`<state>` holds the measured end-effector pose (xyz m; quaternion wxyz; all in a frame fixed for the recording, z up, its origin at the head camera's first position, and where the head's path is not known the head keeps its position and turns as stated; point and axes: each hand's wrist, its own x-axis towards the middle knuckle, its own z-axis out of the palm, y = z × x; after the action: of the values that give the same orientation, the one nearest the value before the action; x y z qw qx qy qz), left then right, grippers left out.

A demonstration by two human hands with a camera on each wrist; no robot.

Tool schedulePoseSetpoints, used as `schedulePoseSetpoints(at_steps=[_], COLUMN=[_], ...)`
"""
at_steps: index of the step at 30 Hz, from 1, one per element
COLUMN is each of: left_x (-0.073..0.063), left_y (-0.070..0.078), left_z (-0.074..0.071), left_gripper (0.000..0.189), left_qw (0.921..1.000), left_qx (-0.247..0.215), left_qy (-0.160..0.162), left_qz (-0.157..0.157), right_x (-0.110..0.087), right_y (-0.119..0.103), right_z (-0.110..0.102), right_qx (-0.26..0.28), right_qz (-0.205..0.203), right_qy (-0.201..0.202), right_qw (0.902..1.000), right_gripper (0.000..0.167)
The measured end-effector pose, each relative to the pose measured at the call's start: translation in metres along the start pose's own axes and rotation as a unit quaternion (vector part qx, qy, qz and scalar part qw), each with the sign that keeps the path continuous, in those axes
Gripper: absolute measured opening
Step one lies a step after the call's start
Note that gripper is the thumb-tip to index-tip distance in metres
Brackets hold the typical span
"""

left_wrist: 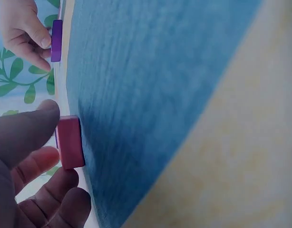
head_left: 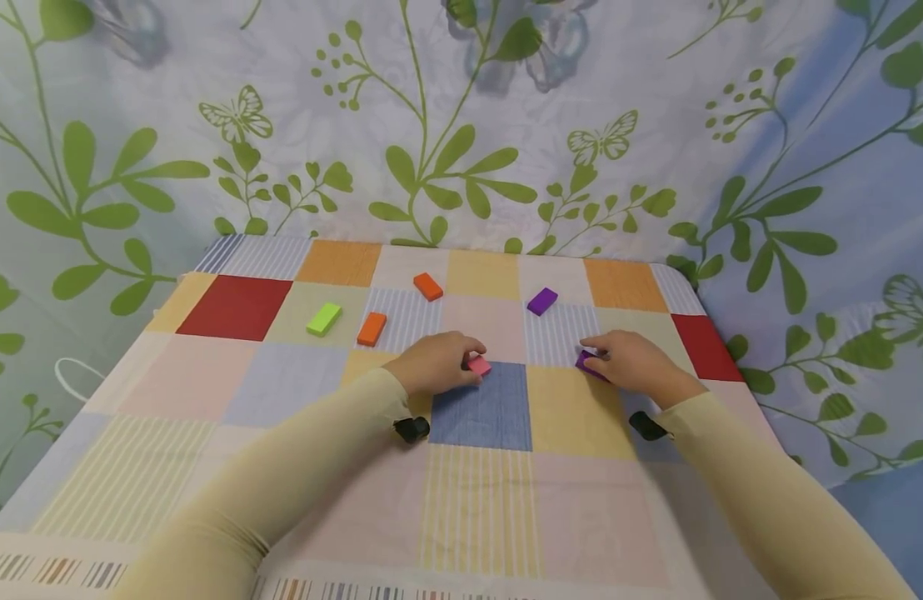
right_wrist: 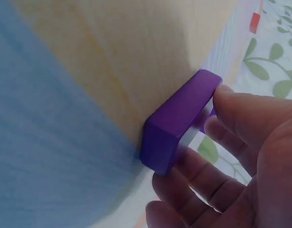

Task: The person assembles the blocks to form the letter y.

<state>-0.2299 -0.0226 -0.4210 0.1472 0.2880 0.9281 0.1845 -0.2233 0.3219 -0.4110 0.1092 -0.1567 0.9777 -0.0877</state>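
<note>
Near the middle of the table, my left hand [head_left: 438,363] has its thumb and fingers about a pink block [head_left: 479,365], which lies on the blue patch. Seen from the left wrist, the thumb meets one end of that block [left_wrist: 71,142] and fingertips are at the other. To the right, my right hand [head_left: 640,363] pinches a purple block [head_left: 592,365]. The right wrist view has this block [right_wrist: 181,111] lengthwise between thumb and fingers, close over the cloth. Behind it on the table lies a second purple block [head_left: 542,302].
Two orange blocks [head_left: 428,287] [head_left: 371,329] and a lime green block [head_left: 324,320] lie at the back left. A patchwork cloth [head_left: 476,508] covers the table. Behind it hangs a leaf-patterned curtain [head_left: 461,100]. A white cable [head_left: 75,375] loops at the left edge.
</note>
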Motion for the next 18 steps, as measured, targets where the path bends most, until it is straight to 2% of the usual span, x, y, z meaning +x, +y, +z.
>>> schedulePoseSetpoints(at_steps=[6, 12, 18], left_x=[0.0014, 0.004, 0.0076], left_y=[0.0011, 0.0002, 0.0023], left_z=[0.0027, 0.0076, 0.0065], left_gripper=[0.045, 0.045, 0.043], left_qw=[1.0, 0.9998, 0.9996], left_qx=[0.003, -0.012, -0.009], left_qy=[-0.001, 0.005, 0.01], left_qz=[-0.005, -0.013, -0.024], right_x=[-0.0017, -0.0031, -0.0029], right_y=[0.0025, 0.0015, 0.0001], right_z=[0.0011, 0.0034, 0.0042], right_qx=[0.008, -0.005, -0.013], right_qz=[-0.006, -0.026, -0.019], right_qy=[-0.009, -0.009, -0.009], right_qw=[0.9999, 0.9996, 0.9997], right_gripper=[0.04, 0.037, 0.04])
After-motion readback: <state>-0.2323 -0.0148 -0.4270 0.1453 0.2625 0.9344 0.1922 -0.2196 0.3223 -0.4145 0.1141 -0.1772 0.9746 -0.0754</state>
